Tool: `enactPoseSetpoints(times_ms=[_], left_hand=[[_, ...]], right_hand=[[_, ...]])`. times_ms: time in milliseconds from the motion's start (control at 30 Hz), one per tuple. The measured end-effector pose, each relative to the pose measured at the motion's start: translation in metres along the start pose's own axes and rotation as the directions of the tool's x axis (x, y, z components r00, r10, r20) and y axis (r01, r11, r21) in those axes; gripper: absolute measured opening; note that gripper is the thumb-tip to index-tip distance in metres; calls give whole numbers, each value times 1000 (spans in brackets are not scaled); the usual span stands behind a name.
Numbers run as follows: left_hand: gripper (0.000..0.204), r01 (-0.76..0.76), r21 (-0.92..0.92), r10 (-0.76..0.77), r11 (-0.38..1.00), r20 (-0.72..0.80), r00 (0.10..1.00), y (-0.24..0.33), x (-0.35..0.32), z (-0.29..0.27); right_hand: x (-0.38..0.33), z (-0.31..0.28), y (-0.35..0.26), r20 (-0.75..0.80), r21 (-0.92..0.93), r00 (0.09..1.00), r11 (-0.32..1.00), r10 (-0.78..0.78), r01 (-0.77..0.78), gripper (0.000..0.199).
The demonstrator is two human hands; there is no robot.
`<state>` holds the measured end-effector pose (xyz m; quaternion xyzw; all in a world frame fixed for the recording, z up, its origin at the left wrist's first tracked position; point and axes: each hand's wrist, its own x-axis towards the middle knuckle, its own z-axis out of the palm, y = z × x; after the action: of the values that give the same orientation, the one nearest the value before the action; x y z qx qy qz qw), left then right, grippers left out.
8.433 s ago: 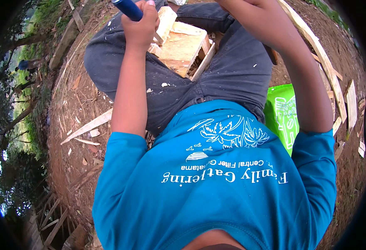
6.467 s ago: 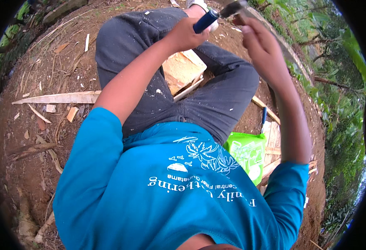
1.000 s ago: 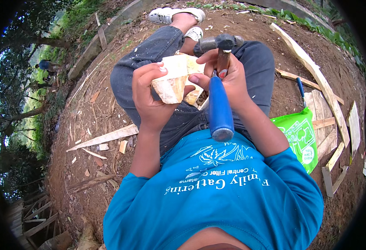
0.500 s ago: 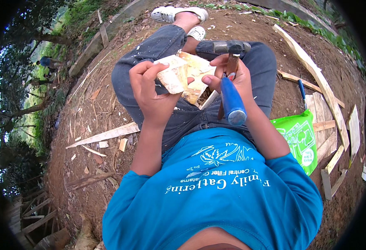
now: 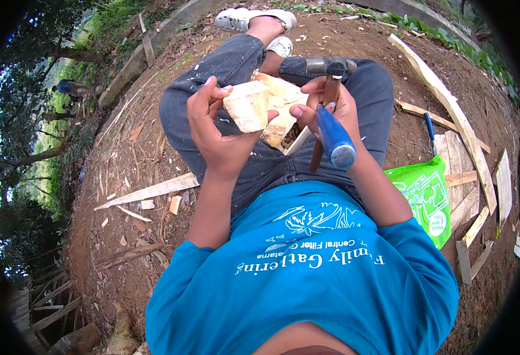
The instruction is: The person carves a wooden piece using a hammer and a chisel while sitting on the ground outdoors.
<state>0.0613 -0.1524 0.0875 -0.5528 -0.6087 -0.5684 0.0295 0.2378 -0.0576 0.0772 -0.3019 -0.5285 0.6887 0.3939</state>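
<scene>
My left hand [image 5: 215, 133] holds a pale, rough block of wood [image 5: 249, 105] up in front of my chest, fingers wrapped around its left side. My right hand [image 5: 331, 109] grips a hammer [image 5: 329, 112] with a dark metal head at the top and a blue handle pointing toward me; its fingertips touch the right side of the wood. I sit on bare earth with my legs in dark jeans stretched forward. Another light wood piece [image 5: 280, 112] lies on my lap behind the block.
A green plastic bag [image 5: 422, 198] lies on the ground at my right, beside several wooden planks [image 5: 461, 127] and a blue-handled tool [image 5: 430, 127]. Thin wood strips and chips [image 5: 150, 192] litter the soil at my left. A person stands far off at the left [image 5: 66, 87].
Earlier I swung the hammer high above my lap. Over the last second both hands brought the wood block and the hammer closer together, and the hammer handle tilted toward me.
</scene>
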Motion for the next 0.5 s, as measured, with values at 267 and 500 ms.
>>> enactPoseSetpoints(times_ms=[267, 500], left_hand=[[111, -32, 29, 30, 999, 56, 998, -3, -4, -1], [100, -26, -22, 26, 999, 41, 999, -4, -4, -2]], right_hand=[[-1, -2, 2, -6, 25, 1000, 1000, 3, -3, 39], [-1, -1, 3, 2, 31, 1000, 999, -7, 7, 38]])
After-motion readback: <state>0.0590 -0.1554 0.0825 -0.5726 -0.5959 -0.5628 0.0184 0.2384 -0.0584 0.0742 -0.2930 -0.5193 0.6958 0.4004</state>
